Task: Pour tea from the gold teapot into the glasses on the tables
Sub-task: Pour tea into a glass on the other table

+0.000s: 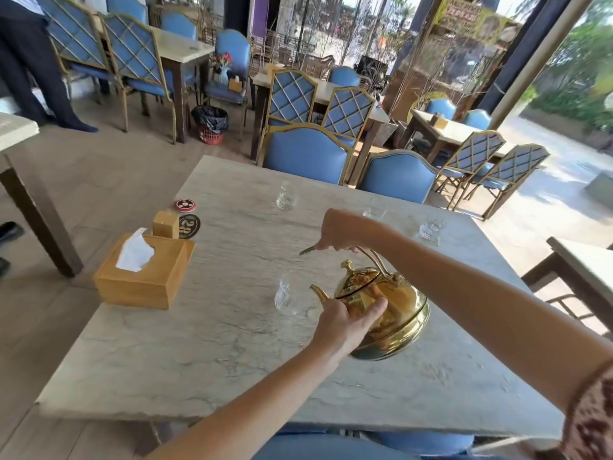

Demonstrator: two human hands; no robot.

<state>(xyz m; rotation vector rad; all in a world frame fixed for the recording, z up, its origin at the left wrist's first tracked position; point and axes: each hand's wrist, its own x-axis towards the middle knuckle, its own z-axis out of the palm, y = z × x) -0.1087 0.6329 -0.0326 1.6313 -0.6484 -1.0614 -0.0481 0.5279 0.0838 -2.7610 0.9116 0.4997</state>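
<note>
The gold teapot [394, 313] hangs tilted over the marble table [212, 353], its spout pointing left toward a clear glass [288, 294] just beside the spout tip. My right hand [343, 231] grips the teapot's handle from above. My left hand [348, 322] presses against the pot's near side, fingers spread around its body. Three more clear glasses stand farther back: one at the far middle [286, 197], one partly hidden behind my right wrist [374, 212], one at the far right [430, 230].
A wooden tissue box [144, 272] sits at the table's left edge, with a small wooden holder [165, 224] and two round coasters [186, 205] behind it. Blue chairs [306, 156] line the far side. Another table's corner [583, 260] is at right. A person stands far left.
</note>
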